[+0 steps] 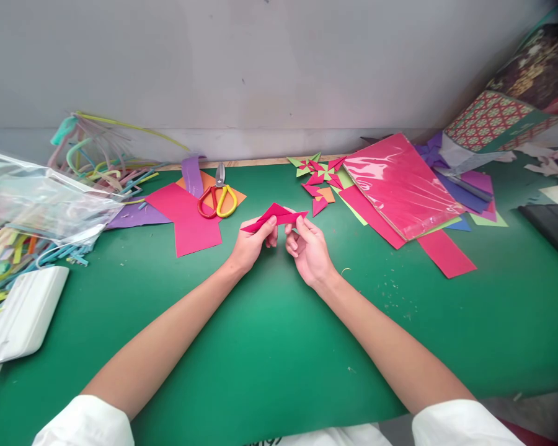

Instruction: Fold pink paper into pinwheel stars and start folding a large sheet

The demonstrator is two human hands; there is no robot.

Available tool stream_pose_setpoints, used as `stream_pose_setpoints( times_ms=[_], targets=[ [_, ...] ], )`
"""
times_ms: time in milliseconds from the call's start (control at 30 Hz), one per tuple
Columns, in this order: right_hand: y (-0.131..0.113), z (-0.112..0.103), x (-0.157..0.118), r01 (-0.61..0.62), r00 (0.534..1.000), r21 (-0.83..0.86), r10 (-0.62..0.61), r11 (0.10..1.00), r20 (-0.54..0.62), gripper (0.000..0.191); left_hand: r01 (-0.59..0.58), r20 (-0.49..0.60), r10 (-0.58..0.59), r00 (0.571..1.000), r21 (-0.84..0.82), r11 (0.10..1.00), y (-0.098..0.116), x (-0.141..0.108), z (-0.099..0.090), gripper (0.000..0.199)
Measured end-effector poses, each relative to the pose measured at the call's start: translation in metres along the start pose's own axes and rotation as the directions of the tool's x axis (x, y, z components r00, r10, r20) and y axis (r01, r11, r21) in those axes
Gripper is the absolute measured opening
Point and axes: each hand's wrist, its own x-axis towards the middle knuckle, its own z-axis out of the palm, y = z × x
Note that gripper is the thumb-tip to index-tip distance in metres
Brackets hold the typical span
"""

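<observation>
A folded piece of pink-red paper (pixel 275 214) is held up between both hands above the green tabletop. My left hand (pixel 253 243) pinches its left part, the thumb lying on top. At its right end, my right hand (pixel 310 248) grips the paper between thumb and fingertips. The paper has a peaked upper edge and pointed ends. Just left of my hands lie scissors (pixel 218 199) with one red and one yellow handle, on red paper (pixel 198 238) sheets. Beyond my right hand are several folded paper stars (pixel 326 174) in red and green.
A plastic-wrapped pack of red paper (pixel 400 186) lies at the right over coloured sheets. Bundled pipe cleaners (pixel 106 164), a clear plastic bag (pixel 51 198) and a white device (pixel 25 316) are on the left. A dark flat object (pixel 551 229) sits at the right edge. A grey wall (pixel 260 74) stands behind.
</observation>
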Motion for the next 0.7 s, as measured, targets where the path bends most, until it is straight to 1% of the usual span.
stream_pose_setpoints(
  times_ms=[100,167,233,367,433,500,600,700],
  targets=[
    [-0.006,-0.005,0.003,0.016,1.0,0.033,-0.016,0.999,0.014,0.033,0.007,-0.054,-0.011,0.998,-0.066,0.998,-0.002,0.002,-0.002,0.05],
    [-0.01,-0.006,0.003,0.017,1.0,0.064,-0.018,0.998,0.012,0.042,0.012,-0.082,-0.023,0.996,-0.123,0.992,-0.003,0.003,-0.003,0.049],
    [-0.01,-0.005,0.002,-0.002,1.0,0.054,0.001,0.999,0.019,0.05,0.018,-0.068,-0.028,0.997,-0.138,0.99,-0.003,0.002,-0.003,0.048],
    [0.001,0.004,-0.003,-0.017,0.998,-0.098,0.022,0.995,0.054,0.049,0.021,0.034,-0.019,0.999,-0.046,0.999,-0.001,0.0,-0.001,0.048],
    [0.007,0.007,-0.005,-0.001,0.998,-0.119,0.009,0.993,0.064,0.052,0.015,0.071,-0.015,0.997,0.001,1.0,0.001,-0.001,0.001,0.049],
    [0.011,0.007,-0.005,0.018,0.998,-0.109,-0.011,0.994,0.061,0.053,0.007,0.073,-0.01,0.997,0.037,0.999,0.003,-0.002,0.003,0.05],
    [0.012,0.006,-0.004,0.051,0.998,-0.123,-0.046,0.991,0.036,0.054,0.009,0.046,-0.012,0.999,0.074,0.997,0.004,-0.002,0.004,0.051],
    [0.01,0.005,-0.003,0.07,0.998,-0.147,-0.07,0.987,0.008,0.054,0.033,0.035,-0.035,0.999,0.072,0.997,0.001,-0.002,0.004,0.053]
  ],
)
